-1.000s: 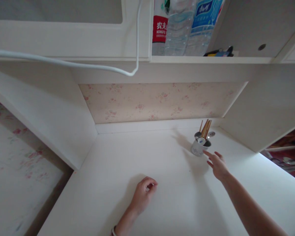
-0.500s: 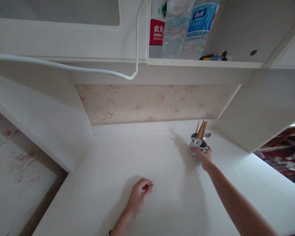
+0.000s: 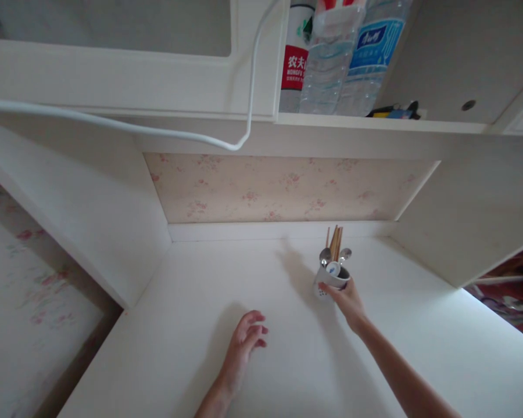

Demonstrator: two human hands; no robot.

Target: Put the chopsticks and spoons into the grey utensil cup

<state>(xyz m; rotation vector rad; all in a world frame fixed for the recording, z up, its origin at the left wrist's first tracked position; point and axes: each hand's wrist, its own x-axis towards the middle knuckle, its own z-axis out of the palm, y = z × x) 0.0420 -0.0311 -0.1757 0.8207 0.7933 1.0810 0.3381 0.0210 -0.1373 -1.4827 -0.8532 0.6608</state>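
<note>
My right hand [image 3: 346, 300] is wrapped round the near side of a white utensil holder [image 3: 326, 277] with small holes in its lower wall. Wooden chopsticks [image 3: 336, 244] stand in it, along with a metal spoon [image 3: 345, 254] on the right, a darker metal spoon [image 3: 325, 255] on the left and a white ceramic spoon [image 3: 333, 268] in front. To the left, my left hand [image 3: 246, 337] hovers over the white tabletop [image 3: 226, 267], fingers apart and curved, holding nothing.
Above runs an open shelf with several plastic water bottles [image 3: 331, 69] and a few small dark items [image 3: 394, 111]. A white cable [image 3: 165, 130] hangs across the cupboard front. White side panels [image 3: 82, 203] bound the tabletop left and right.
My right hand has brought the utensil holder leftward and nearer to me. The fingers of my left hand have spread from a loose curl. The view has shifted slightly.
</note>
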